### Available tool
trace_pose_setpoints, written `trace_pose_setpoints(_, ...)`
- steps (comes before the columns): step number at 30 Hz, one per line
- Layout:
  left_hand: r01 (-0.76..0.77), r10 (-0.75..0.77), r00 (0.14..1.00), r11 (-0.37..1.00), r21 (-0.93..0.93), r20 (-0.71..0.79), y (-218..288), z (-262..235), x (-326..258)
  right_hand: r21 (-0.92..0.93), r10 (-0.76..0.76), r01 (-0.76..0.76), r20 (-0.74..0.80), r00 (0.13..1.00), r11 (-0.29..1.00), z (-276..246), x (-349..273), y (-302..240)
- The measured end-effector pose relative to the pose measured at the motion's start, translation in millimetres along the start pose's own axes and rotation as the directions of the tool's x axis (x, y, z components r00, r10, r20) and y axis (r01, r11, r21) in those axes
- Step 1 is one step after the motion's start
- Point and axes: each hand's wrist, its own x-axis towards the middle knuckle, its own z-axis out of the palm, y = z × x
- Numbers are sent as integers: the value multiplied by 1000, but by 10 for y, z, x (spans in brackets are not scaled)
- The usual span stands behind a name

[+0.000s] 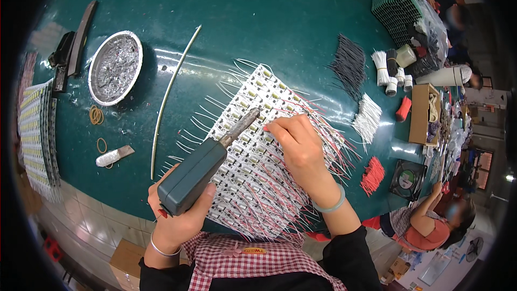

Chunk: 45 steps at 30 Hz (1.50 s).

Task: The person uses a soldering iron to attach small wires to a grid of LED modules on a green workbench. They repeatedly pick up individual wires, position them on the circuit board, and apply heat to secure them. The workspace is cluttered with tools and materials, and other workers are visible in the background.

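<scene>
Pinching right fingers [281, 128] over panel [235, 155], hold unclear; gripping up-right-slanted soldering iron [194, 175] in left hand [183, 222], tip [255, 113] just left.

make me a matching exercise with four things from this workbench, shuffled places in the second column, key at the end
1. dark green handheld tool with metal tip
2. round white-rimmed bowl
3. short red wires
4. thin black wires

A. between white circuit boards and black square fan
B. left of the long cream tube
C. just beyond loose white wires
D. in the left hand

Pairs: 1-D, 2-B, 3-A, 4-C
</scene>
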Motion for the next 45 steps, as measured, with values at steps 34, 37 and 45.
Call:
trace_pose_setpoints(34, -28, 25, 999, 998, 62, 41, 0, 106, -11, -42, 88, -89, -27, 996, 995, -3, 28, -53)
trace_pose_setpoints(37, -48, 41, 997, 993, 106, 67, 27, 80, 0, -48, 86, -87, -20, 996, 995, -13, 41, -64)
trace_pose_setpoints(45, -113, 102, 992, 981, 157, 73, 41, 18, -18, -60, 95, -95, -13, 995, 994, -22, 39, -77)
